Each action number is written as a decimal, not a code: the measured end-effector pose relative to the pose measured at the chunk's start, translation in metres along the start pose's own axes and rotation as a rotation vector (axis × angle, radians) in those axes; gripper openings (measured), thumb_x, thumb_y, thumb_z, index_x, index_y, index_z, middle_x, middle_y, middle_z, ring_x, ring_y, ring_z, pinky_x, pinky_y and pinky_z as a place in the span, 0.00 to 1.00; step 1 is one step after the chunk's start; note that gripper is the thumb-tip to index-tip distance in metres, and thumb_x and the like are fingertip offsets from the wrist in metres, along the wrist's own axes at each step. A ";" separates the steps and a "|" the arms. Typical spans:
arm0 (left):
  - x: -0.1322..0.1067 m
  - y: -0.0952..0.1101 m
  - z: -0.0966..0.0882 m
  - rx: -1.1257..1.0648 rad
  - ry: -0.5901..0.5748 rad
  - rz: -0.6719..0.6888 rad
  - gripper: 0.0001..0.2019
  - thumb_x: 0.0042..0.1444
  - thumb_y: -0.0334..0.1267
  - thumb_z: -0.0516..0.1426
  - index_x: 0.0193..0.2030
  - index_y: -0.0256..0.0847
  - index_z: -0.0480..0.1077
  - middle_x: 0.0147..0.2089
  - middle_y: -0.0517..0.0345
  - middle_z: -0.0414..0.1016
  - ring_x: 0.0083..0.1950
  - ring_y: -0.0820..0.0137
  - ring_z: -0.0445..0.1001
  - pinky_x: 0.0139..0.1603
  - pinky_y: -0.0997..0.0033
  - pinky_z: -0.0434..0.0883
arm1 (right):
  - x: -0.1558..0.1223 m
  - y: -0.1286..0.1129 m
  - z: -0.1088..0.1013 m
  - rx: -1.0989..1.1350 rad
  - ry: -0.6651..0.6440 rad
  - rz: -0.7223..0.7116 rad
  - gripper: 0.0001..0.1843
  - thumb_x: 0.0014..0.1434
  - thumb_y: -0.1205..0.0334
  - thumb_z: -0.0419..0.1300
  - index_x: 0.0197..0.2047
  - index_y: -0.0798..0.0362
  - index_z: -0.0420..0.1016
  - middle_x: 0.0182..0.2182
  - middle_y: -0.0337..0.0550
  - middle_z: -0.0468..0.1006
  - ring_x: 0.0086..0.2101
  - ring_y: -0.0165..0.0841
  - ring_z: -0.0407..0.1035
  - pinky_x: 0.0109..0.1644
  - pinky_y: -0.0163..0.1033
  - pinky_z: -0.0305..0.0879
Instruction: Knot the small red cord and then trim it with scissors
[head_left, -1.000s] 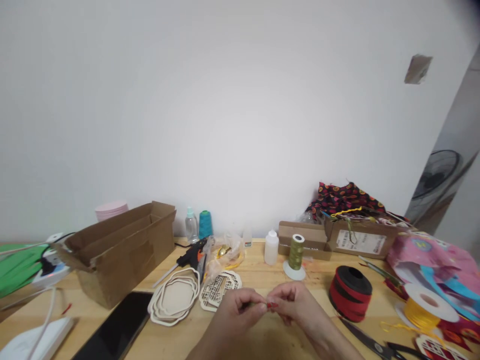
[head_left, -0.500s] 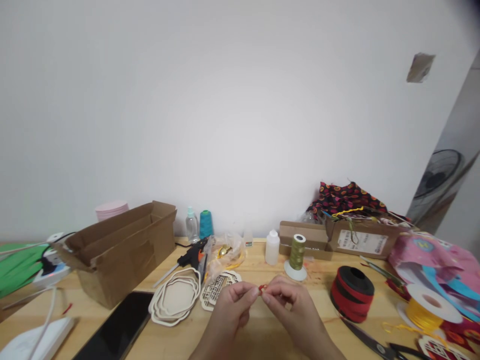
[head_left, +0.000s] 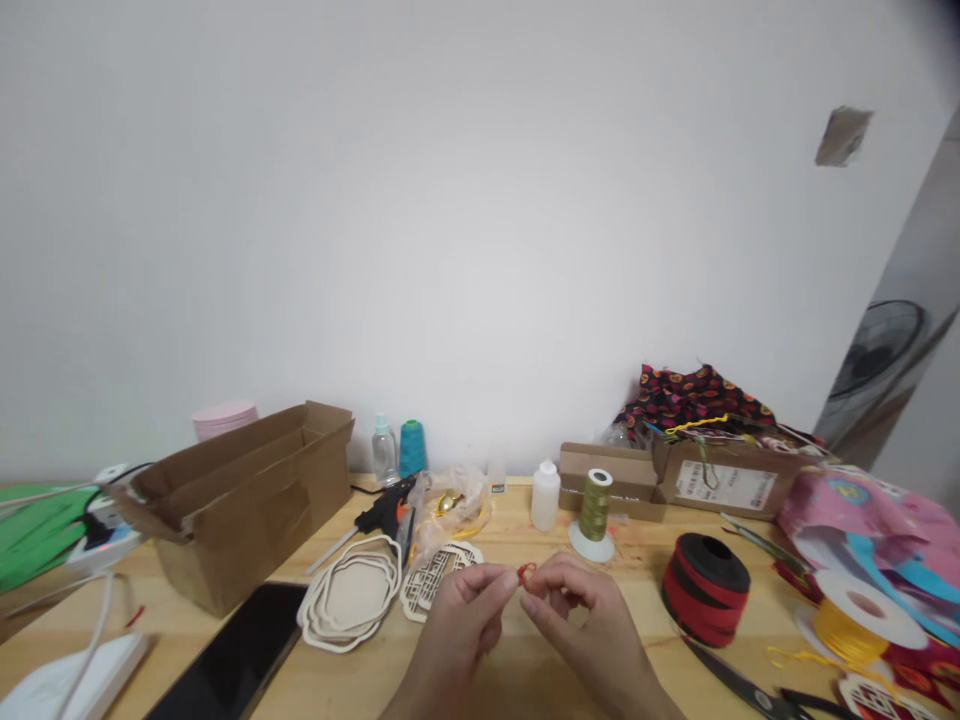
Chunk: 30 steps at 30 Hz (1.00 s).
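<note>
A small loop of red cord (head_left: 527, 573) shows between my two hands, above the wooden table. My left hand (head_left: 466, 618) is closed, with thumb and index finger pinching the cord's left side. Against its right side are the curled fingertips of my right hand (head_left: 589, 615), closed around part of it. How the cord runs inside the fingers is hidden. Just behind my left hand lies a lattice-cut wooden piece (head_left: 435, 578), and further left is a stack of wavy-edged wooden frames (head_left: 351, 592).
On the left are a cardboard box (head_left: 247, 510) and a black phone (head_left: 232, 655). A glue gun (head_left: 386, 510), white bottle (head_left: 545, 497) and green thread spool (head_left: 595, 510) stand behind. At right are a red-and-black ribbon roll (head_left: 705, 590), scissors (head_left: 739, 685) and a yellow cord spool (head_left: 851, 620).
The red cord now shows as a more open loop between the fingertips. My right fingertips have shifted slightly, while my left hand stays almost still.
</note>
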<state>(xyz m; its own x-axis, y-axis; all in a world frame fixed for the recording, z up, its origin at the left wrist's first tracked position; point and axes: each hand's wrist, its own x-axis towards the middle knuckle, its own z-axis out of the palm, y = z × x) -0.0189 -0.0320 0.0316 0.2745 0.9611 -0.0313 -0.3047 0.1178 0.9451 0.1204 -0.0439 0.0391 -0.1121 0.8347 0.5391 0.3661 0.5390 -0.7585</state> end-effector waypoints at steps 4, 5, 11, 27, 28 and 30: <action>-0.002 0.003 0.002 0.074 0.022 0.019 0.14 0.44 0.45 0.58 0.25 0.33 0.71 0.11 0.73 0.47 0.13 0.85 0.41 0.14 0.79 0.38 | -0.003 0.003 0.002 -0.032 0.050 -0.046 0.04 0.48 0.64 0.59 0.29 0.54 0.73 0.22 0.40 0.72 0.22 0.29 0.64 0.25 0.32 0.62; -0.002 0.003 0.002 0.088 0.028 0.023 0.14 0.44 0.45 0.58 0.25 0.33 0.71 0.11 0.73 0.47 0.13 0.85 0.41 0.14 0.79 0.38 | -0.003 0.004 0.002 -0.058 0.063 -0.078 0.04 0.49 0.64 0.59 0.30 0.54 0.73 0.22 0.40 0.72 0.22 0.29 0.64 0.25 0.32 0.62; -0.002 0.004 0.003 0.237 0.100 0.056 0.17 0.42 0.48 0.58 0.27 0.33 0.73 0.11 0.72 0.48 0.14 0.82 0.45 0.15 0.79 0.42 | -0.003 0.003 0.000 -0.225 0.132 -0.309 0.04 0.53 0.68 0.56 0.31 0.54 0.72 0.23 0.40 0.74 0.23 0.29 0.66 0.26 0.31 0.61; -0.007 0.008 0.009 0.597 0.149 0.224 0.12 0.47 0.41 0.54 0.27 0.37 0.76 0.25 0.57 0.75 0.32 0.65 0.70 0.33 0.73 0.65 | -0.004 -0.002 0.001 -0.669 0.147 -0.414 0.12 0.52 0.70 0.51 0.20 0.53 0.68 0.16 0.38 0.68 0.21 0.28 0.61 0.24 0.32 0.50; -0.008 0.008 0.009 0.616 0.145 0.225 0.12 0.47 0.41 0.54 0.26 0.37 0.75 0.25 0.58 0.74 0.31 0.66 0.69 0.33 0.73 0.64 | -0.004 -0.002 0.001 -0.645 0.150 -0.393 0.12 0.51 0.70 0.51 0.19 0.53 0.68 0.16 0.38 0.68 0.21 0.28 0.61 0.24 0.32 0.50; -0.008 0.009 0.010 0.652 0.144 0.225 0.12 0.48 0.41 0.53 0.25 0.37 0.75 0.23 0.58 0.73 0.28 0.68 0.67 0.30 0.74 0.63 | -0.004 -0.002 0.001 -0.585 0.148 -0.339 0.11 0.50 0.70 0.51 0.19 0.54 0.68 0.16 0.38 0.69 0.21 0.28 0.62 0.24 0.32 0.51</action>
<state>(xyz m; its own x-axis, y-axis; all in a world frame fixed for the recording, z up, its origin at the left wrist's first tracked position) -0.0152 -0.0411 0.0440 0.1314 0.9735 0.1873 0.2811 -0.2177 0.9347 0.1188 -0.0486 0.0381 -0.1961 0.5842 0.7876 0.7761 0.5833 -0.2395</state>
